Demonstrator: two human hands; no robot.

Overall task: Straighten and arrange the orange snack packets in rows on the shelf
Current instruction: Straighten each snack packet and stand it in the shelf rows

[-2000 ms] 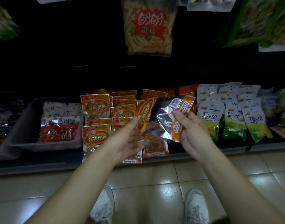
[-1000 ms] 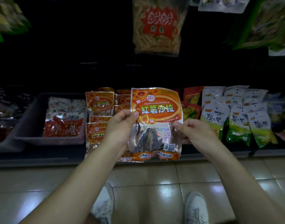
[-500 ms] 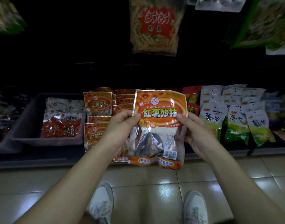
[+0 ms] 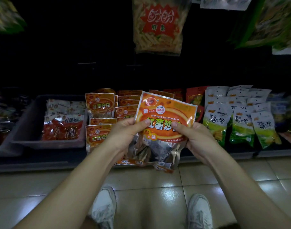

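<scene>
I hold one orange snack packet (image 4: 164, 113) up in front of the low shelf (image 4: 42, 160), its printed face toward me and tilted a little to the right. My left hand (image 4: 126, 131) pinches its left side, thumb on the front. My right hand (image 4: 194, 136) pinches its right side, thumb on the label. Behind it, several more orange packets (image 4: 100, 104) lie in overlapping rows on the shelf; those behind the held packet are hidden.
A grey bin (image 4: 26, 129) with red-and-white packets sits to the left. Green-and-white packets (image 4: 240, 119) fill the shelf to the right. A large snack bag (image 4: 158, 25) hangs above. My two white shoes (image 4: 103, 209) stand on the tiled floor.
Two seconds ago the packet was edge-on and folded; it has since been turned face-on and flattened. In the last half second both thumbs slid inward across the label and the packet tilted right.
</scene>
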